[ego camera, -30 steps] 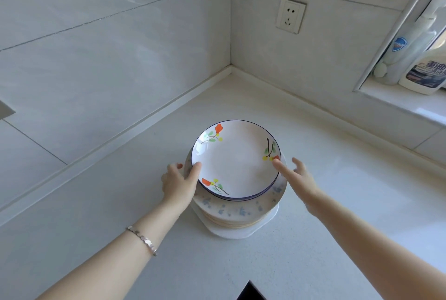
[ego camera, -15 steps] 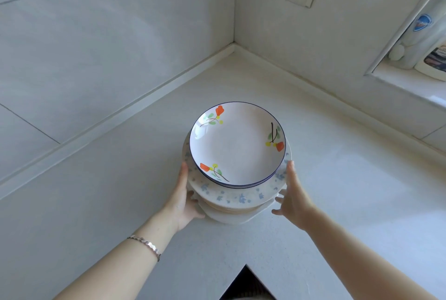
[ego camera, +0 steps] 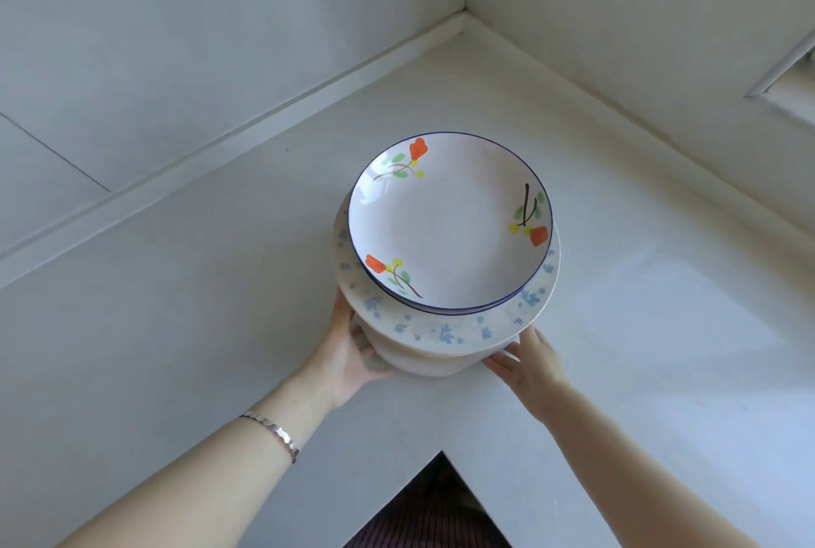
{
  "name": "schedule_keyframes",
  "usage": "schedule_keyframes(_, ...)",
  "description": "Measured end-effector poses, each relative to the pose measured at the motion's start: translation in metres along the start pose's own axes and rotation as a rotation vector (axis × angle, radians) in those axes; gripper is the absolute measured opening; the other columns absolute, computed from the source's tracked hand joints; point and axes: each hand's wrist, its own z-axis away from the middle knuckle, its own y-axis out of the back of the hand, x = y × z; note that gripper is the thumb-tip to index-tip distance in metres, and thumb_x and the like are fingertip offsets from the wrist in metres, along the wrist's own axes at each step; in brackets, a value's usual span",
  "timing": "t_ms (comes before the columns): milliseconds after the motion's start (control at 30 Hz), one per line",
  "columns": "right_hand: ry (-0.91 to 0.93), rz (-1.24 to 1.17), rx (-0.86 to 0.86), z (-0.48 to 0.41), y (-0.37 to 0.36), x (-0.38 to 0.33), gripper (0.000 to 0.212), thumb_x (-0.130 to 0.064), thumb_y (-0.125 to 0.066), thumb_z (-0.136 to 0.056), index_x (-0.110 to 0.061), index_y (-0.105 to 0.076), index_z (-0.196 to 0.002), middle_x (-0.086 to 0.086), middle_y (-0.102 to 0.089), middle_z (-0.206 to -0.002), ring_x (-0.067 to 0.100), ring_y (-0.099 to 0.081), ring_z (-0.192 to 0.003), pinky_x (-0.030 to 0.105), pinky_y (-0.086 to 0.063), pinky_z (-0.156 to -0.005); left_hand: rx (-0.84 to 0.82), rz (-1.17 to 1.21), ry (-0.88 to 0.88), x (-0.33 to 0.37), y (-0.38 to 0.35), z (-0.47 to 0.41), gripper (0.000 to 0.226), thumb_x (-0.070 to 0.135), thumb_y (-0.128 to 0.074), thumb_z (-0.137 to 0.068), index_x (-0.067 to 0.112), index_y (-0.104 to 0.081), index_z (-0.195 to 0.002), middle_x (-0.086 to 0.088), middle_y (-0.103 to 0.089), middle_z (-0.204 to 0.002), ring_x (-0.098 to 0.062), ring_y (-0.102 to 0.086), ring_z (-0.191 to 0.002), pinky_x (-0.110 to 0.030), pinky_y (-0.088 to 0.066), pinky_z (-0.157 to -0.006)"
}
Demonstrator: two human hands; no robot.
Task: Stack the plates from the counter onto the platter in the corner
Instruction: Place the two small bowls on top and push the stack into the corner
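A stack of plates stands in the counter's corner area. On top is a white plate [ego camera: 450, 216] with a blue rim and orange flowers. Under it lies a wider plate with blue flowers [ego camera: 441, 329], then more plates, then the white platter [ego camera: 423, 366] at the bottom. My left hand [ego camera: 348, 353] cups the platter's left edge, thumb up against the stack's side. My right hand [ego camera: 529, 364] holds the platter's right edge, its fingers reaching under the rim. Whether the platter rests on the counter or is raised, I cannot tell.
The pale counter [ego camera: 220, 327] meets two tiled walls in a corner [ego camera: 465, 13] behind the stack. A window ledge frame [ego camera: 785, 80] is at the right. Near me the counter's front edge forms a notch [ego camera: 441, 457] with dark floor below.
Both hands have dropped from the top plate's rim to the platter's edges at the bottom of the stack. The view has moved closer and tilted down.
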Motion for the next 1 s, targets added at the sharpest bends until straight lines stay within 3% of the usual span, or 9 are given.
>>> schedule_keyframes(133, -0.014, -0.018, -0.06, -0.004, 0.006, 0.001, 0.025, -0.03, -0.046, -0.097, -0.014, -0.058, -0.111, 0.011, -0.064, -0.099, 0.019, -0.072, -0.068, 0.034, -0.059, -0.07, -0.081, 0.037, -0.037, -0.005, -0.002, -0.002, 0.058, 0.075, -0.03, -0.081, 0.034, -0.056, -0.113, 0.002, -0.059, -0.126, -0.025, -0.05, -0.125, -0.06, -0.046, -0.093)
schedule_keyframes(200, -0.012, -0.019, -0.073, -0.004, 0.009, 0.0, 0.028, -0.03, -0.048, -0.096, -0.011, -0.056, -0.115, 0.013, -0.064, -0.102, 0.021, -0.073, -0.069, 0.036, -0.059, -0.068, -0.1, 0.047, -0.048, -0.005, -0.002, -0.003, 0.061, 0.078, -0.034, -0.075, 0.035, -0.057, -0.111, 0.003, -0.06, -0.123, -0.024, -0.053, -0.119, -0.061, -0.048, -0.087)
schedule_keyframes(300, -0.003, 0.004, -0.076, -0.007, 0.011, -0.001, 0.036, -0.03, -0.049, -0.095, -0.006, -0.053, -0.122, 0.016, -0.064, -0.103, 0.023, -0.072, -0.069, 0.039, -0.059, -0.072, -0.085, 0.048, -0.043, -0.004, -0.002, -0.006, 0.05, 0.061, -0.019, -0.092, 0.033, -0.058, -0.108, 0.002, -0.062, -0.116, -0.023, -0.056, -0.11, -0.063, -0.044, -0.088)
schedule_keyframes(433, 0.005, 0.029, -0.046, -0.012, 0.008, -0.009, 0.039, -0.03, -0.05, -0.094, -0.003, -0.053, -0.122, 0.02, -0.062, -0.108, 0.027, -0.07, -0.072, 0.038, -0.06, -0.07, -0.082, 0.048, -0.042, 0.001, -0.01, -0.008, 0.049, 0.059, -0.017, -0.094, 0.033, -0.058, -0.104, 0.004, -0.064, -0.109, -0.021, -0.058, -0.102, -0.054, -0.055, -0.066)
schedule_keyframes(633, 0.021, 0.006, -0.017, -0.027, 0.003, -0.034, 0.037, -0.032, -0.053, -0.093, -0.003, -0.057, -0.116, 0.015, -0.064, -0.096, 0.03, -0.066, -0.077, 0.036, -0.059, -0.065, -0.029, 0.068, -0.044, 0.019, -0.035, -0.019, 0.049, 0.061, -0.02, -0.091, 0.029, -0.056, -0.096, 0.001, -0.06, -0.101, -0.028, -0.052, -0.104, -0.061, -0.039, -0.081)
schedule_keyframes(767, 0.025, -0.011, -0.008, -0.045, 0.001, -0.055, 0.036, -0.034, -0.057, -0.09, -0.005, -0.059, -0.11, 0.017, -0.064, -0.101, 0.032, -0.065, -0.082, 0.041, -0.057, -0.074, -0.044, 0.045, -0.059, 0.037, -0.054, -0.029, 0.055, 0.076, -0.039, -0.074, 0.028, -0.056, -0.095, -0.001, -0.058, -0.11, -0.029, -0.055, -0.11, -0.06, -0.046, -0.072)
schedule_keyframes(833, 0.027, -0.013, 0.0, -0.055, 0.0, -0.067, 0.033, -0.036, -0.059, -0.089, -0.007, -0.061, -0.101, 0.018, -0.064, -0.101, 0.033, -0.064, -0.083, 0.041, -0.058, -0.074, -0.017, 0.041, -0.052, 0.046, -0.062, -0.04, 0.058, 0.071, -0.025, -0.083, 0.026, -0.054, -0.102, -0.004, -0.052, -0.119, -0.032, -0.045, -0.128, -0.062, -0.04, -0.08)
schedule_keyframes(900, 0.031, -0.021, 0.01, -0.066, -0.002, -0.08, 0.033, -0.038, -0.06, -0.087, -0.006, -0.061, -0.099, 0.018, -0.064, -0.1, 0.034, -0.064, -0.084, 0.041, -0.057, -0.075, -0.002, 0.035, -0.048, 0.056, -0.071, -0.051, 0.06, 0.068, -0.016, -0.087, 0.024, -0.051, -0.108, -0.005, -0.049, -0.125, -0.032, -0.04, -0.134, -0.064, -0.035, -0.088)
schedule_keyframes(1000, 0.038, -0.027, 0.018, -0.086, -0.004, -0.102, 0.038, -0.038, -0.061, -0.086, -0.005, -0.06, -0.103, 0.019, -0.064, -0.103, 0.035, -0.064, -0.088, 0.042, -0.056, -0.076, -0.014, 0.001, -0.05, 0.075, -0.089, -0.067, 0.058, 0.069, -0.017, -0.086, 0.026, -0.055, -0.095, -0.001, -0.052, -0.113, -0.032, -0.04, -0.135, -0.065, -0.035, -0.091)
